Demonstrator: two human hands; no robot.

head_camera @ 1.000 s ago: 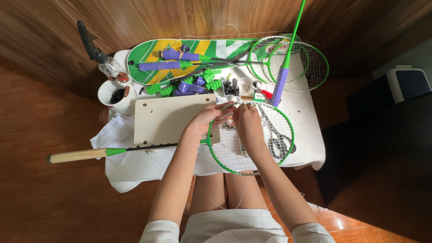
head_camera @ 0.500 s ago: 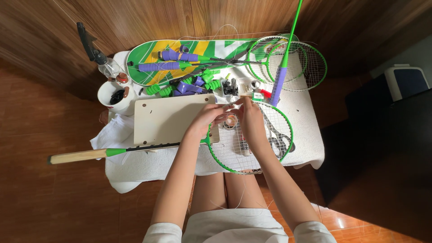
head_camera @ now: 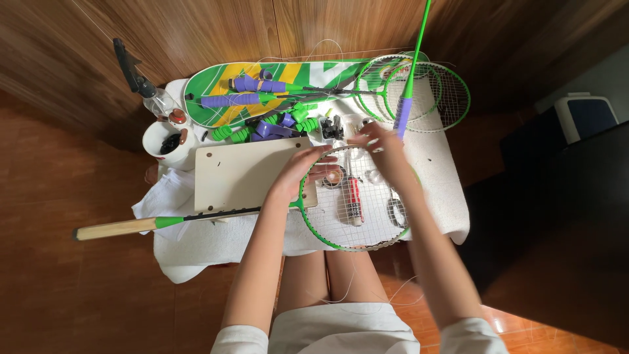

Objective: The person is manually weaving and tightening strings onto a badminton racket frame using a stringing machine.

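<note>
The green racket [head_camera: 357,196] lies flat on the white-covered table [head_camera: 216,242], its head toward the person's lap and its pale wooden handle [head_camera: 114,228] pointing away to the left. The left hand [head_camera: 298,176] rests on the frame's left rim, fingers curled loosely over it. The right hand [head_camera: 380,145] sits at the top rim, fingers bunched as if pinching a thin string, though the string itself is too fine to make out there.

Most of the racket's head already shows a woven grid of strings; loose white string trails below the frame toward the person's knees, so the stringing looks well advanced but not tied off. A red-handled tool [head_camera: 354,198] and some small metal pieces show through the grid, lying under or on the strings, which I cannot tell.

Left of the racket's head lies a cream board [head_camera: 242,174]. Beyond the head are green and purple grips [head_camera: 268,128], a green-and-yellow racket bag [head_camera: 223,82] and two more rackets [head_camera: 419,92]. A white cup [head_camera: 167,144] stands farther left.
</note>
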